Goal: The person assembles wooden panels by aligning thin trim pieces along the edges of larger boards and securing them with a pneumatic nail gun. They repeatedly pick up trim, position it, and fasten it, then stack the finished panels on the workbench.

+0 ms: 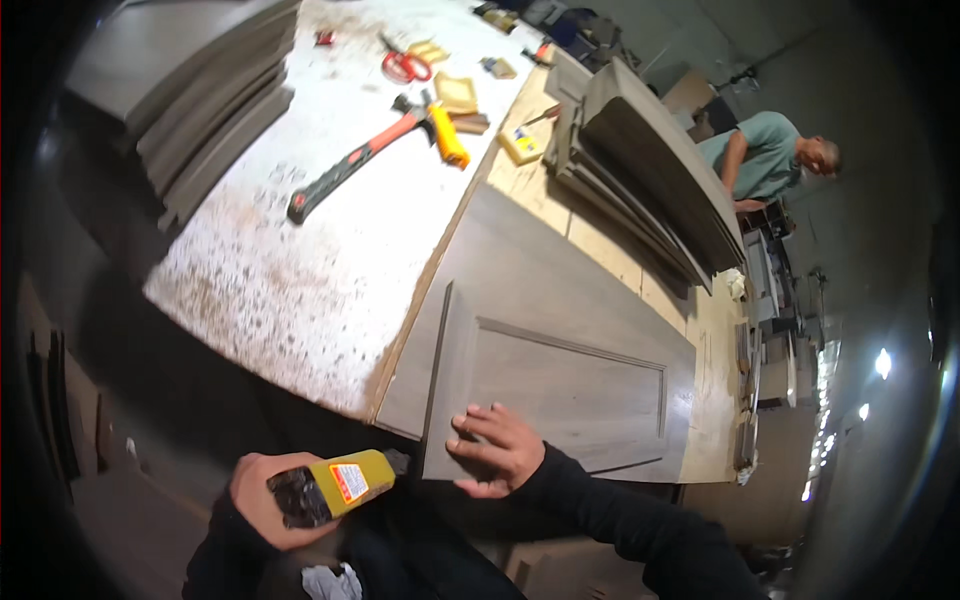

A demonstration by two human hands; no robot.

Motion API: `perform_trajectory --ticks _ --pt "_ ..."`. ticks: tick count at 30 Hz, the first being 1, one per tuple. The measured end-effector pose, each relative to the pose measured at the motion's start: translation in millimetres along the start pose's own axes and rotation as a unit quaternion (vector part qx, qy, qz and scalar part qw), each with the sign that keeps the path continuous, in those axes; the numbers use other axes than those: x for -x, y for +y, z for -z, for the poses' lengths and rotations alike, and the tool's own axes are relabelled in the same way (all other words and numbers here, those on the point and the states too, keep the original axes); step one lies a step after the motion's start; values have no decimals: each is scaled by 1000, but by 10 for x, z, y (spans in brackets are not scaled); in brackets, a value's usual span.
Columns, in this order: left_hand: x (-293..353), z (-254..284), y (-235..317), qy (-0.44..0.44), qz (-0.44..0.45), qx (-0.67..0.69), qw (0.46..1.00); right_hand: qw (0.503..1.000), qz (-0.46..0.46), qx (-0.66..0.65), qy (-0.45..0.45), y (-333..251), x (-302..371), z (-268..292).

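Observation:
At the lower left, my left hand (262, 505) is wrapped round a yellow tool with black ends (368, 476), which has a red-and-white label on its side. Its dark tip points toward the near corner of a grey cabinet door (560, 375), apart from it as far as I can see. This door has a recessed centre panel and lies on the bench near its front edge. My right hand (500, 452) rests on the door's frame by that corner, palm down with fingers spread, holding nothing.
A hammer (355, 163), a yellow-handled tool (447, 137) and red scissors (405, 67) lie on the stained white tabletop (290, 290). Grey panels are stacked at the left (225, 120) and far right (650, 150). Beyond the right stack is another person (765, 150).

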State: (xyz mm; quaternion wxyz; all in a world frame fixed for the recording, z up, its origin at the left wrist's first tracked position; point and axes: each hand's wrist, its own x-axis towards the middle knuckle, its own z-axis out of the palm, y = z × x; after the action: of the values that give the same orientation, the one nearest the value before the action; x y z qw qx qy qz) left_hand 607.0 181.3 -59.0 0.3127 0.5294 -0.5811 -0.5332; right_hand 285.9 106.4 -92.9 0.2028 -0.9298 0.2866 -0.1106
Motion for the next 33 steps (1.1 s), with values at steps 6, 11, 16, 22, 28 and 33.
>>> perform_trajectory --ticks 6,11,16,22,28,33 --pt "-910 126 564 270 -159 -452 835 1000 -13 -9 23 39 97 11" --pt "-1677 167 174 267 -92 -570 772 998 -22 -39 35 3 95 -34" --pt "-1920 -579 380 184 -246 -437 846 992 -94 -66 45 -28 218 -6" --pt "-2251 -1043 50 228 -191 -350 888 968 -206 -5 143 264 927 203" --pt "-1216 -1353 -59 251 -172 -353 885 925 -293 61 232 771 1732 349" --pt "-387 -1875 -223 261 -93 -312 909 890 -377 108 233 792 1697 386"
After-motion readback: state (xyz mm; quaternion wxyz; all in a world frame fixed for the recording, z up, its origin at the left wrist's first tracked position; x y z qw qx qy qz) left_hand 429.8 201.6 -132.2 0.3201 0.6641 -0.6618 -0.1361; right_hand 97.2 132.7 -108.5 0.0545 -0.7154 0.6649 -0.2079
